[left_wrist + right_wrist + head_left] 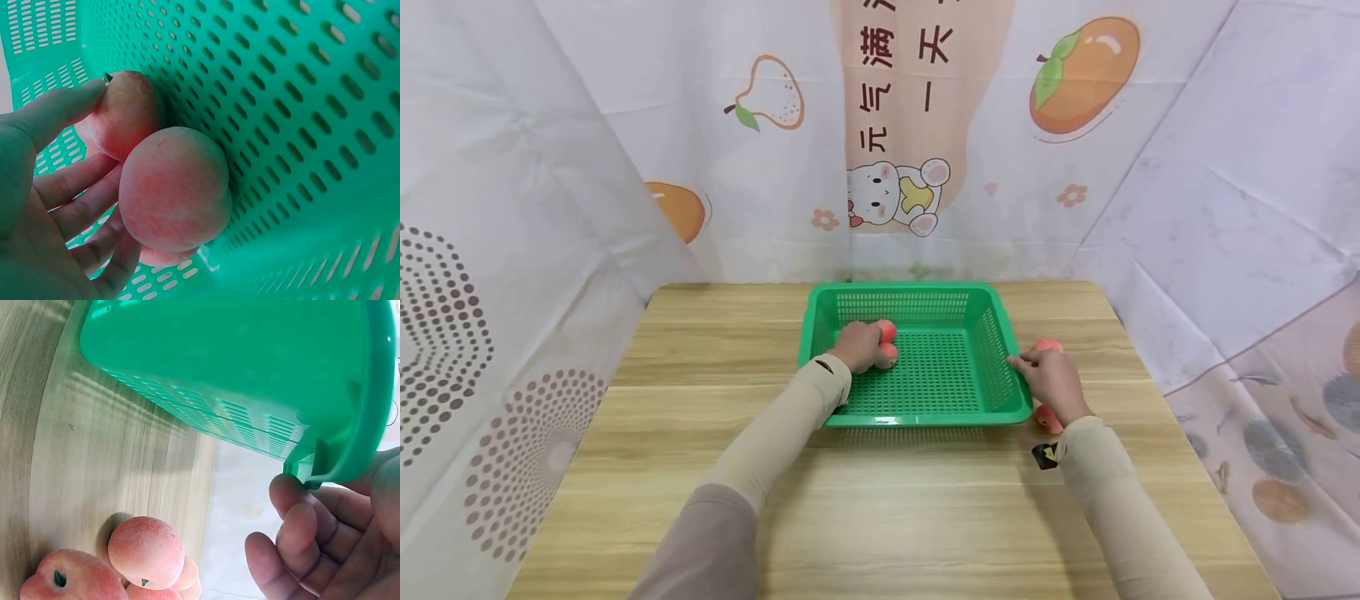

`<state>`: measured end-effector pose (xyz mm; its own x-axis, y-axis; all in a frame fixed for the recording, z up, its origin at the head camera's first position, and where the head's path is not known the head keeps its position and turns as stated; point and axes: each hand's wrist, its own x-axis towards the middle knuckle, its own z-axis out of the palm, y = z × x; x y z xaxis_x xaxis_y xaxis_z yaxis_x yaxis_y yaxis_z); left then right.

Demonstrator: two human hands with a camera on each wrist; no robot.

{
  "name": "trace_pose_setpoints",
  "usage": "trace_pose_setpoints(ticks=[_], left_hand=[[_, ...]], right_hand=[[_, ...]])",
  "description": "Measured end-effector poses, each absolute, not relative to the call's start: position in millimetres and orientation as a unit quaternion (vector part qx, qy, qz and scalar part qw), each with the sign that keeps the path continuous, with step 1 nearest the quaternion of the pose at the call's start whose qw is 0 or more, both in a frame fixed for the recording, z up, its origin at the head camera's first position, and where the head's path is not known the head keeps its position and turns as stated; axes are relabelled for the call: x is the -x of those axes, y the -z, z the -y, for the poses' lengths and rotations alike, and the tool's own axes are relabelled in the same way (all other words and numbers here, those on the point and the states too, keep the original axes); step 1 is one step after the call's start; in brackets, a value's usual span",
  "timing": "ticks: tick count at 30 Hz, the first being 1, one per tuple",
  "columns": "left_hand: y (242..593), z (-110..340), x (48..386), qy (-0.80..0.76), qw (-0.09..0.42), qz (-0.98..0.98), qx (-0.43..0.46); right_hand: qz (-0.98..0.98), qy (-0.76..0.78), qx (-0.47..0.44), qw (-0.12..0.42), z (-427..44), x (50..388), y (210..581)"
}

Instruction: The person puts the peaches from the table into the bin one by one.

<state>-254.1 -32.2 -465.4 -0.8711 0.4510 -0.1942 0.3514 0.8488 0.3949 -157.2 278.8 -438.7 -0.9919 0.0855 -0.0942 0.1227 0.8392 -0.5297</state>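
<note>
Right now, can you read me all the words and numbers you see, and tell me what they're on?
"元气满": turned sideways on the back cloth; the next character is cut off by the picture's top edge.
"一天": beside it on the same cloth, also sideways; the next character is cut off too.
Black tab by the right sleeve: its yellow mark is too small to read.
Green basket and peaches: no readable words or numbers.

You are in a small cloth-walled booth; whether it belongs to a home or a studio, you cannot tell. Behind the far edge of your wood-grain surface (917, 517) hangs a curtain (895, 125) printed with fruit, a cartoon animal and Chinese characters, while a dotted cloth (527, 275) flanks the left edge and a leaf-patterned sheet (1255, 250) the right.
</note>
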Motion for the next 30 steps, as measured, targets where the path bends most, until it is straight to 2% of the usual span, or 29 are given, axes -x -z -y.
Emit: trace_pose_setpoints(ticks=[13,19,30], left_hand=[[468.1,31.3,255.7,-0.186,0.157,-0.954,-0.173],[470.4,29.9,259.2,-0.210,0.180,-0.950,-0.148],[464.1,34.1,259.7,-0.192,0.165,-0.958,-0.138]], right_hand=[[-0.961,0.269,-0.053,0.042,-279.4,158.3,437.9],[-0.963,0.263,-0.051,0.038,-280.5,157.8,438.4],[-0.962,0.265,-0.050,0.044,-279.7,158.0,437.8]])
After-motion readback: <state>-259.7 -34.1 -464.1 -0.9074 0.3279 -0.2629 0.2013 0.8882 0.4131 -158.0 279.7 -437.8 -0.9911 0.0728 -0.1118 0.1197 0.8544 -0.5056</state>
